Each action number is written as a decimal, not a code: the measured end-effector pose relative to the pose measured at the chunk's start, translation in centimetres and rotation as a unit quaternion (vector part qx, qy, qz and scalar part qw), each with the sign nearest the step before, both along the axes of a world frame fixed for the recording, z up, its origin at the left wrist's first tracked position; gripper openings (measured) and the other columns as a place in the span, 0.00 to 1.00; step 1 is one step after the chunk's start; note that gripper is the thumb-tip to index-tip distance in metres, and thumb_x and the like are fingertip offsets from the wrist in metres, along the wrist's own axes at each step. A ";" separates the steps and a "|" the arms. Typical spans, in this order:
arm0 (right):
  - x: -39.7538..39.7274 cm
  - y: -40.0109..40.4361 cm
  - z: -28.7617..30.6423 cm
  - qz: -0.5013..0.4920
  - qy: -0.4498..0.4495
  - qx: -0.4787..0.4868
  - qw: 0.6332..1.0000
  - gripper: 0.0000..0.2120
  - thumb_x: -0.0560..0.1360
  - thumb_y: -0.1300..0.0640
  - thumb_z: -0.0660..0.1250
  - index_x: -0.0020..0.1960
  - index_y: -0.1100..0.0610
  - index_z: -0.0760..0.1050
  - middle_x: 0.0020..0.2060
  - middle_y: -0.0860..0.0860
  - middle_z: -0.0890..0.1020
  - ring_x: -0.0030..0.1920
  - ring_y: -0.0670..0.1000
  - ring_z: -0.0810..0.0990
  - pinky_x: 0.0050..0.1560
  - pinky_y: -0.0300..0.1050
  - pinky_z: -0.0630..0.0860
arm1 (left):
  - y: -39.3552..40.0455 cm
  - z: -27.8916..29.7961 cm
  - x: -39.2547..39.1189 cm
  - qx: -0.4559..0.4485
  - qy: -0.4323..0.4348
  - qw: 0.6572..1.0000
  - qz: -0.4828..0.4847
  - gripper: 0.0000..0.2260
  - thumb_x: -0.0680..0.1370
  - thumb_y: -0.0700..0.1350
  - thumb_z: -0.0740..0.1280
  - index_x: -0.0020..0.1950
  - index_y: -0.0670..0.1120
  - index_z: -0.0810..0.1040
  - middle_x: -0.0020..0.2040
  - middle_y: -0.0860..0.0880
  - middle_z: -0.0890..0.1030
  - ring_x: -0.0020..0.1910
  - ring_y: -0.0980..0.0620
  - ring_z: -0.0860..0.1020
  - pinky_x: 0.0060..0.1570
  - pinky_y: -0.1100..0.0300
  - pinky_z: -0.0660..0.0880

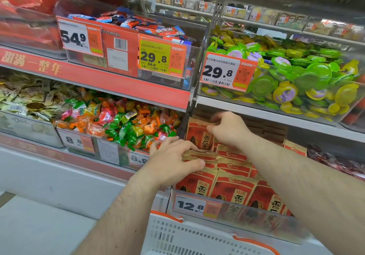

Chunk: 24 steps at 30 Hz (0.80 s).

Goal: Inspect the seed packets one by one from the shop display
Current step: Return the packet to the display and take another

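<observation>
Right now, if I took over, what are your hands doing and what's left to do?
Left hand: grip pinches the top edges of the packets in the front rows, thumb under, fingers over.
Right hand: grip holds the top of a rear packet, which stands upright at the back of the bin.
The packets fill the bin behind the 12.8 tag, on the bottom shelf. The basket sits below.
Done: no packet is out of the bin yet.
Left: pull packets out one at a time, look at each one, and work through the rows.
</observation>
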State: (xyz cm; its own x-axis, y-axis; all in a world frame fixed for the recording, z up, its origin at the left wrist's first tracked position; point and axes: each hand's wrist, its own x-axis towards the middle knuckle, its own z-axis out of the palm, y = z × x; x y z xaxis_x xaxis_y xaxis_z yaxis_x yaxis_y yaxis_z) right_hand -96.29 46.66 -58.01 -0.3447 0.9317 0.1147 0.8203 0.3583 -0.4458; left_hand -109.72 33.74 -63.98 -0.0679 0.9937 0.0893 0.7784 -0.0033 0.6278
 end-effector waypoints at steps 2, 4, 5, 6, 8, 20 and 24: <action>-0.4 0.2 -0.3 0.029 -0.028 0.052 0.998 0.06 0.77 0.55 0.67 0.53 0.51 0.80 0.48 0.52 0.81 0.51 0.54 0.80 0.48 0.42 0.73 | -0.1 0.1 0.1 -0.003 0.000 1.000 -0.001 0.28 0.68 0.68 0.55 0.64 0.62 0.73 0.70 0.61 0.69 0.75 0.63 0.51 0.74 0.48 0.42; -0.7 0.4 -0.5 0.047 -0.067 0.078 0.994 0.06 0.78 0.56 0.66 0.52 0.51 0.81 0.50 0.52 0.82 0.53 0.55 0.79 0.51 0.45 0.76 | -0.2 0.0 0.1 -0.001 0.004 1.000 -0.001 0.27 0.68 0.68 0.55 0.65 0.61 0.73 0.71 0.61 0.69 0.75 0.62 0.51 0.74 0.47 0.42; -0.9 0.6 -0.4 0.050 -0.087 0.082 0.992 0.06 0.78 0.56 0.66 0.52 0.51 0.81 0.51 0.52 0.83 0.54 0.55 0.80 0.53 0.46 0.76 | -0.2 0.0 0.2 0.003 0.004 1.000 0.000 0.26 0.70 0.67 0.57 0.65 0.61 0.72 0.71 0.60 0.68 0.75 0.61 0.51 0.74 0.47 0.42; -1.0 0.9 -0.3 0.051 -0.107 0.082 0.990 0.07 0.78 0.56 0.66 0.53 0.52 0.81 0.51 0.52 0.83 0.54 0.55 0.80 0.53 0.46 0.77 | -0.2 -0.1 0.2 0.006 0.000 1.000 0.002 0.24 0.71 0.66 0.58 0.65 0.61 0.72 0.71 0.60 0.68 0.75 0.61 0.51 0.74 0.47 0.43; -1.3 1.3 0.0 0.050 -0.146 0.077 0.985 0.10 0.78 0.56 0.65 0.57 0.52 0.80 0.54 0.52 0.83 0.55 0.56 0.79 0.52 0.46 0.75 | -0.3 -0.2 0.3 0.015 -0.013 1.000 0.007 0.24 0.72 0.66 0.59 0.65 0.61 0.73 0.67 0.62 0.68 0.75 0.61 0.51 0.73 0.48 0.44; -2.9 2.3 0.5 0.032 -0.257 0.052 0.964 0.12 0.78 0.60 0.61 0.59 0.56 0.78 0.47 0.53 0.80 0.48 0.55 0.80 0.49 0.48 0.80 | 0.1 -0.9 0.8 0.077 -0.032 0.996 0.026 0.27 0.68 0.67 0.56 0.64 0.61 0.73 0.63 0.64 0.71 0.69 0.60 0.59 0.67 0.54 0.52; -2.6 1.5 0.1 0.037 -0.267 0.134 0.954 0.12 0.76 0.57 0.65 0.60 0.56 0.74 0.50 0.54 0.80 0.51 0.57 0.81 0.45 0.48 0.78 | 0.0 -0.9 0.8 0.069 -0.034 0.997 0.029 0.25 0.69 0.65 0.57 0.65 0.61 0.73 0.62 0.64 0.71 0.68 0.60 0.60 0.66 0.54 0.52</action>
